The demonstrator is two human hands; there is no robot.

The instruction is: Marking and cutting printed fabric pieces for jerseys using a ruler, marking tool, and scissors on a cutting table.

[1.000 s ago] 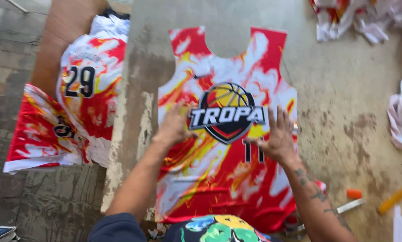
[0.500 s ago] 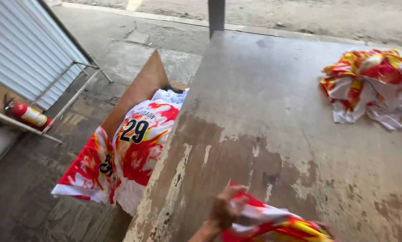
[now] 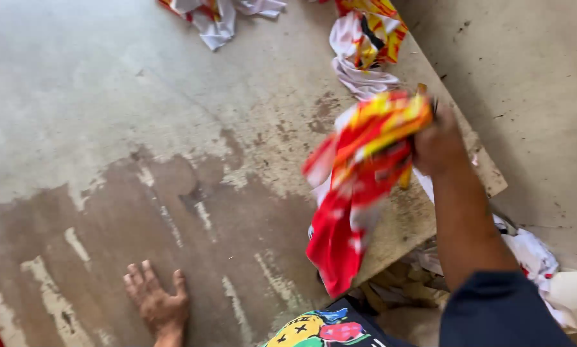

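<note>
**Right hand grips a bunched jersey while the left lies flat on the worktop**

Right hand (image 3: 437,142) is closed tight around a bunched red, yellow and white jersey (image 3: 356,186), held up in the air over the right edge of the worktop (image 3: 141,128). The fist clamps the top of the cloth; the rest hangs down and to the left in a blurred, crumpled fall, its lower red end dangling near the worktop's front corner. A dark blue sleeve (image 3: 500,308) covers the upper arm.

Left hand (image 3: 157,302) is open, fingers spread, palm down and pressed flat on the worktop near its front edge, well apart from the jersey. It holds nothing.

The worktop is a broad, worn board, pale grey at the far side and stained brown nearer the person, with scuffed light streaks through the brown. At its far right edge lies a crumpled white cloth (image 3: 359,74) with a heap of red and yellow fabric (image 3: 369,26) just behind it. Another rumpled white and red piece (image 3: 214,16) sits at the far edge, towards the middle.

Right of the worktop, a grey concrete floor (image 3: 532,83) shows. Below the worktop's right corner lie more white fabric (image 3: 532,254) and some crumpled brownish paper (image 3: 398,289). At the bottom centre, part of a dark garment with a bright print (image 3: 320,328) is in view.
</note>
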